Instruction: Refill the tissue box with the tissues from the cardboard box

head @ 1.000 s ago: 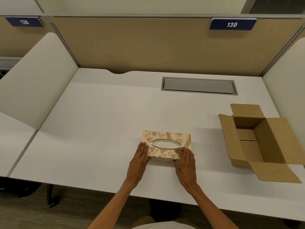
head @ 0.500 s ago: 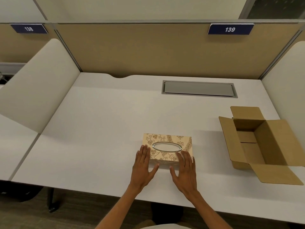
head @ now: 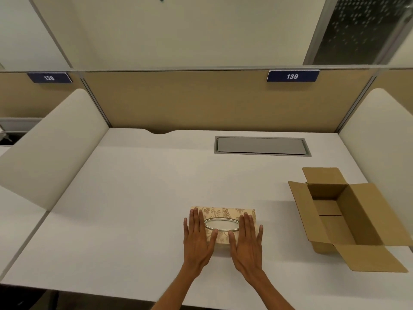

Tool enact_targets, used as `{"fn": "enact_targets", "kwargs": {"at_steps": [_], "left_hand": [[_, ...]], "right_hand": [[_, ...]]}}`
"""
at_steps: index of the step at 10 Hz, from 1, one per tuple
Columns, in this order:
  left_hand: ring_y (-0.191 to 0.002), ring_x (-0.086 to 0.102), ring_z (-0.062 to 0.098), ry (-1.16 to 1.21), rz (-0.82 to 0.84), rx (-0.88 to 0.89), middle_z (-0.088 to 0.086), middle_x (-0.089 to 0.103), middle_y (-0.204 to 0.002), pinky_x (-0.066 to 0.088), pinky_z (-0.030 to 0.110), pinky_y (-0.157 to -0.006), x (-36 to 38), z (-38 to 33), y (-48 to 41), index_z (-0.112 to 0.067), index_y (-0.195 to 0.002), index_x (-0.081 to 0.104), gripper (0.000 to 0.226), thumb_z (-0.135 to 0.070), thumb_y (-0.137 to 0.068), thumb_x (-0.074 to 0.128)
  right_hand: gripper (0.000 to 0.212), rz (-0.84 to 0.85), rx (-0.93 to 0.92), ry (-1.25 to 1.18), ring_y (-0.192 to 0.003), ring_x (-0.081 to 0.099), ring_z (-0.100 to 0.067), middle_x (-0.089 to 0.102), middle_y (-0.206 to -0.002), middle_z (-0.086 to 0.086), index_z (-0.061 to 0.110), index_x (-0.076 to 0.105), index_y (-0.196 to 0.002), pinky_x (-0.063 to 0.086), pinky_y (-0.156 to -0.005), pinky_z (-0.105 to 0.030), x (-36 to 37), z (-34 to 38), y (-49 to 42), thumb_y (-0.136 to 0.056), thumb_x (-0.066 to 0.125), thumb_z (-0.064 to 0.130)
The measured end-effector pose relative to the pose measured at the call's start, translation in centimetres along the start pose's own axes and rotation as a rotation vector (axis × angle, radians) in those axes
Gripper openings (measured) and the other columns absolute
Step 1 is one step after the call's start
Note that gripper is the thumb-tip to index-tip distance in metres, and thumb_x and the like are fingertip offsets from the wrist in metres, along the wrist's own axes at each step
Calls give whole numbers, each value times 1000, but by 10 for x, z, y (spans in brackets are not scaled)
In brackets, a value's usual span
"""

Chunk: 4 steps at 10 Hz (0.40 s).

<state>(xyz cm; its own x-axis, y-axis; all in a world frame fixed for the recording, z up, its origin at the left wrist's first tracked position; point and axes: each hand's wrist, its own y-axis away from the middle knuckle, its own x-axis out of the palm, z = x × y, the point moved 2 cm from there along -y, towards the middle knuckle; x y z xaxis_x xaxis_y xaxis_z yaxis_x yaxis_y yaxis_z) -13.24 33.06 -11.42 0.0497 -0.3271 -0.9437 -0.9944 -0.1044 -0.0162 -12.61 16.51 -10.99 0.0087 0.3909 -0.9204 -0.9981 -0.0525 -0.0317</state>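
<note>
A beige floral tissue box [head: 223,212] with a silver-rimmed oval opening lies flat on the white desk [head: 134,198], near its front edge. My left hand [head: 197,238] rests flat on the box's left part, fingers spread. My right hand [head: 247,240] lies flat on its right part, fingers also apart. Neither hand grips anything. The brown cardboard box [head: 348,218] stands open at the right with its flaps folded out. Its inside looks bare; no tissues show.
A grey recessed cable hatch [head: 261,146] sits at the back of the desk. Tan partition panels and white side dividers [head: 49,151] fence in the desk on three sides. Number plates 138 and 139 hang on the back panel.
Both hands slid forward from the box's near edge onto its top, now lying flat on either side of the oval opening. The camera tilted upward.
</note>
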Motion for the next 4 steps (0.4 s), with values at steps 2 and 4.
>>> {"fn": "enact_targets", "kwargs": {"at_steps": [2,4], "left_hand": [[-155,-7,13,-68,54,-12,3,-4,-163,-15,36,-122,5,6,-8,-8,-157,5,83,-63,-95,12],[-147,-32,4,41,-27,-14,6,-5,-165,-12,36,-124,-7,4,-22,-6,-156,3,88,-67,-92,4]], "right_hand": [[80,72,12,48,-144,33,-23,39,-154,-10,5,38,-146,1,-119,-46,-6,1,-3,-96,4,57],[91,7,10,-36,-151,15,-17,26,-160,-6,10,29,-151,-4,-123,-44,-20,5,-15,-88,-9,63]]}}
